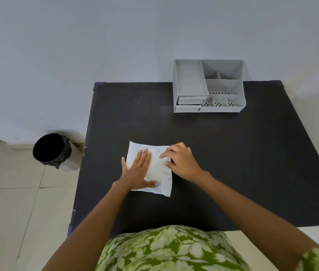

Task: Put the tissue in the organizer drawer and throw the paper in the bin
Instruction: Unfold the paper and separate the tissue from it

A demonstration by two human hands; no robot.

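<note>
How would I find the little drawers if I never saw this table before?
Look at the far right part of the black table, where a grey organizer stands by the wall. The drawers are at its front left corner, two stacked under the big open tray. Unlike the open-topped compartments beside them, they have flat fronts.

A black counter (pixel 233 153) stands against a pale wall. On it, at the far edge, sits a grey organizer (pixel 208 86); near the middle lies a flat white packet (pixel 158 169), perhaps tissue. On the tiled floor (pixel 8 212) left of it stands a bin (pixel 56 152).
</note>
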